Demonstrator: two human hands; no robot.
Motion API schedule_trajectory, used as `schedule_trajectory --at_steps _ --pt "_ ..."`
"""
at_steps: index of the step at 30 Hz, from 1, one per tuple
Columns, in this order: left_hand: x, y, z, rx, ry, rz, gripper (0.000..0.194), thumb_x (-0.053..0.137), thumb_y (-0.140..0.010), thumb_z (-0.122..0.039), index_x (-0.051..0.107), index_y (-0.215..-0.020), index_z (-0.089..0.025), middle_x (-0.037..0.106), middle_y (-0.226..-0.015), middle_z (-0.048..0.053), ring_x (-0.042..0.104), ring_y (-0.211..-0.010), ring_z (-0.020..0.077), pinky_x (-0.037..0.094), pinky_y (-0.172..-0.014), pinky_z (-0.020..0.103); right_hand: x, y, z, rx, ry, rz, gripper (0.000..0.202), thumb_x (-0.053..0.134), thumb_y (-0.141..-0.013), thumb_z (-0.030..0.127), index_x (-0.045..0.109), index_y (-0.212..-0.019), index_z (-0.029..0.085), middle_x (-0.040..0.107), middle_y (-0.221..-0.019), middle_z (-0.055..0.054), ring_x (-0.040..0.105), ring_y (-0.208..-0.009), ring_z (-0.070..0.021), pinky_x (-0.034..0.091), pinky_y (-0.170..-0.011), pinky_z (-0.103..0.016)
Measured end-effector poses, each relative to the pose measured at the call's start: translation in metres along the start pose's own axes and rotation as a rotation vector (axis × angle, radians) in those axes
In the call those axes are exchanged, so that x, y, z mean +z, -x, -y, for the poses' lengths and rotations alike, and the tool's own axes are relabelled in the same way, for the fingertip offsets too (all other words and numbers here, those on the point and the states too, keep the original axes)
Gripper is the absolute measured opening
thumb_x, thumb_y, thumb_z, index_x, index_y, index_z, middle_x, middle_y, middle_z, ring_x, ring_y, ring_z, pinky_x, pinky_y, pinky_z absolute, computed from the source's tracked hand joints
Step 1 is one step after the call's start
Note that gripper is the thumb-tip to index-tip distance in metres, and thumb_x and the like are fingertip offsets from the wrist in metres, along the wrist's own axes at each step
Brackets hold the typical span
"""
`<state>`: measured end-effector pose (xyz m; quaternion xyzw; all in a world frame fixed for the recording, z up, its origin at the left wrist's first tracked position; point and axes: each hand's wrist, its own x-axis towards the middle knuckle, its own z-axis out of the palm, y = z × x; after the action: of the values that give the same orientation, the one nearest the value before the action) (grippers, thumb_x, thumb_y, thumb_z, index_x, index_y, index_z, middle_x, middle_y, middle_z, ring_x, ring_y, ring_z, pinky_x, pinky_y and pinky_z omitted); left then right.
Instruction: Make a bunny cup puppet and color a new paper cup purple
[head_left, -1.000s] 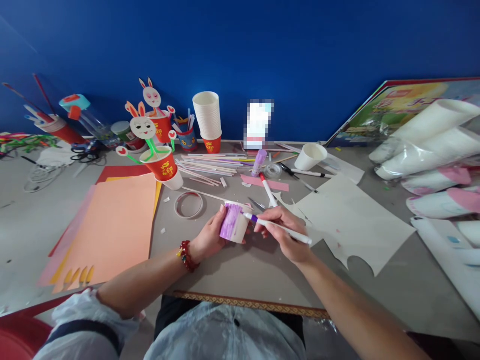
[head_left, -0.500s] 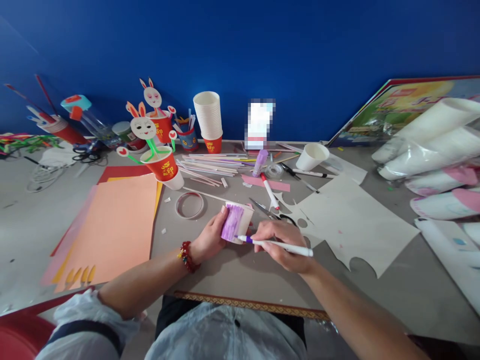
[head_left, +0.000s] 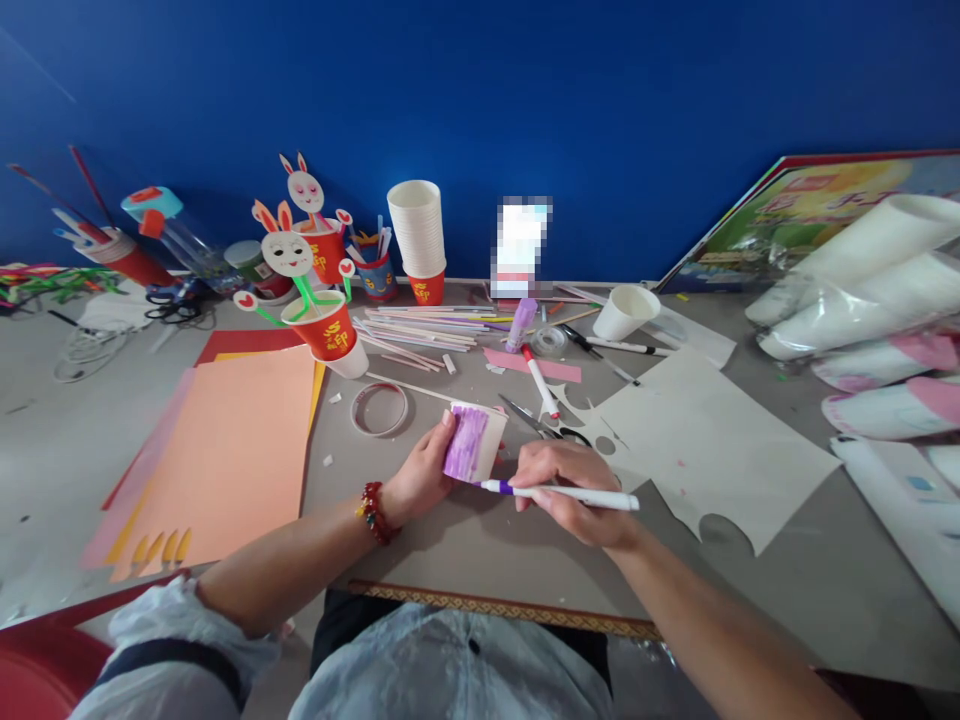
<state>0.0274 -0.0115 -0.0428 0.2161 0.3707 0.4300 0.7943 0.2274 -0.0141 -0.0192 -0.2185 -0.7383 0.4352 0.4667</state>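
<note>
My left hand (head_left: 421, 468) grips a small paper cup (head_left: 471, 443) near the table's front, its thumb on the side. Purple strokes cover the left part of the cup's wall; the right part is white. In my right hand (head_left: 566, 488) is a white marker (head_left: 589, 496) with a purple band, held between thumb and fingers. Its tip points left, at the cup's lower edge. Behind my right hand lie scissors (head_left: 529, 415), partly hidden. A tape roll (head_left: 379, 410) lies behind my left hand.
Coloured paper sheets (head_left: 232, 450) lie at left. Rabbit-decorated cups (head_left: 327, 335), stacked cups (head_left: 416, 230) and paper sticks (head_left: 427, 328) are at the back. Cut white paper (head_left: 720, 430), an upright-opening white cup (head_left: 625, 313) and wrapped rolls (head_left: 862, 290) are to the right.
My right hand and the marker have shifted slightly right and down, so the tip has gone from the cup's wall to its lower edge. My left hand has hardly moved.
</note>
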Motion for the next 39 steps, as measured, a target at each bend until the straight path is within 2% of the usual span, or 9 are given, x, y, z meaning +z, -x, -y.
schedule_trajectory --at_steps 4,10,14,19,21,25,28,33,39 --pt "-0.001 -0.001 0.002 0.018 -0.028 0.014 0.072 0.069 -0.076 -0.070 0.073 -0.115 -0.009 0.077 -0.095 0.014 0.071 -0.077 0.0249 0.055 -0.069 0.033 -0.001 0.000 0.000 0.080 0.069 -0.102 0.016 0.056 -0.090 0.012 0.068 -0.095 0.020 0.071 -0.071 -0.001 0.064 -0.061 -0.0143 0.049 -0.057 -0.027" --pt "0.001 0.000 0.001 0.025 0.003 -0.005 0.070 0.075 -0.072 -0.069 0.074 -0.112 -0.012 0.078 -0.090 0.010 0.071 -0.078 0.0235 0.055 -0.074 0.033 0.004 0.003 -0.003 0.010 0.065 0.015 0.018 0.056 -0.084 0.010 0.068 -0.091 0.020 0.069 -0.067 0.000 0.062 -0.059 -0.0141 0.050 -0.059 -0.028" --pt "0.003 0.001 0.000 0.020 0.021 0.003 0.072 0.075 -0.072 -0.068 0.073 -0.115 -0.011 0.078 -0.092 0.012 0.072 -0.080 0.0252 0.055 -0.076 0.034 0.003 0.004 -0.004 0.021 0.071 -0.019 0.019 0.055 -0.083 0.010 0.068 -0.093 0.020 0.070 -0.070 -0.001 0.064 -0.063 -0.0149 0.051 -0.061 -0.029" --pt "0.001 0.000 0.002 0.022 0.001 -0.012 0.069 0.068 -0.081 -0.066 0.070 -0.121 -0.010 0.078 -0.092 0.012 0.072 -0.080 0.0258 0.054 -0.077 0.036 0.002 0.003 -0.004 0.016 0.057 -0.008 0.019 0.055 -0.083 0.010 0.068 -0.092 0.021 0.070 -0.069 0.000 0.063 -0.062 -0.0154 0.051 -0.059 -0.029" --pt "0.000 0.000 0.002 0.019 -0.009 -0.019 0.067 0.065 -0.083 -0.066 0.071 -0.119 -0.010 0.078 -0.093 0.012 0.072 -0.081 0.0255 0.054 -0.076 0.035 0.003 0.003 -0.003 0.029 0.063 -0.035 0.020 0.055 -0.083 0.010 0.068 -0.092 0.022 0.070 -0.068 0.000 0.064 -0.062 -0.0157 0.051 -0.059 -0.029" --pt "0.001 0.001 0.001 0.006 -0.041 -0.041 0.063 0.064 -0.084 -0.066 0.073 -0.112 -0.011 0.077 -0.090 0.012 0.072 -0.082 0.0265 0.054 -0.073 0.034 0.007 0.003 -0.002 0.021 0.042 0.010 0.019 0.056 -0.083 0.010 0.069 -0.091 0.021 0.070 -0.069 -0.001 0.063 -0.061 -0.0158 0.051 -0.060 -0.030" --pt "0.002 0.001 0.001 0.010 -0.056 -0.063 0.061 0.062 -0.086 -0.065 0.072 -0.114 -0.012 0.077 -0.091 0.011 0.072 -0.084 0.0269 0.053 -0.075 0.035 0.009 0.003 -0.002 -0.004 0.039 0.003 0.020 0.055 -0.083 0.010 0.069 -0.093 0.021 0.070 -0.069 -0.002 0.063 -0.062 -0.0159 0.051 -0.060 -0.029" --pt "0.003 0.000 0.002 0.060 -0.052 -0.065 0.065 0.067 -0.081 -0.065 0.069 -0.118 -0.012 0.076 -0.089 0.010 0.071 -0.081 0.0256 0.054 -0.075 0.035 0.010 0.004 -0.002 -0.022 0.080 -0.016 0.021 0.056 -0.083 0.009 0.067 -0.096 0.021 0.070 -0.071 -0.002 0.064 -0.064 -0.0160 0.050 -0.061 -0.028" --pt "0.005 0.001 0.001 0.075 -0.059 -0.047 0.063 0.068 -0.079 -0.067 0.071 -0.115 -0.015 0.076 -0.087 0.008 0.069 -0.075 0.0218 0.054 -0.072 0.033 0.011 0.005 -0.003 -0.040 0.108 0.033 0.021 0.055 -0.083 0.011 0.067 -0.097 0.021 0.070 -0.071 -0.002 0.063 -0.062 -0.0158 0.049 -0.061 -0.028"
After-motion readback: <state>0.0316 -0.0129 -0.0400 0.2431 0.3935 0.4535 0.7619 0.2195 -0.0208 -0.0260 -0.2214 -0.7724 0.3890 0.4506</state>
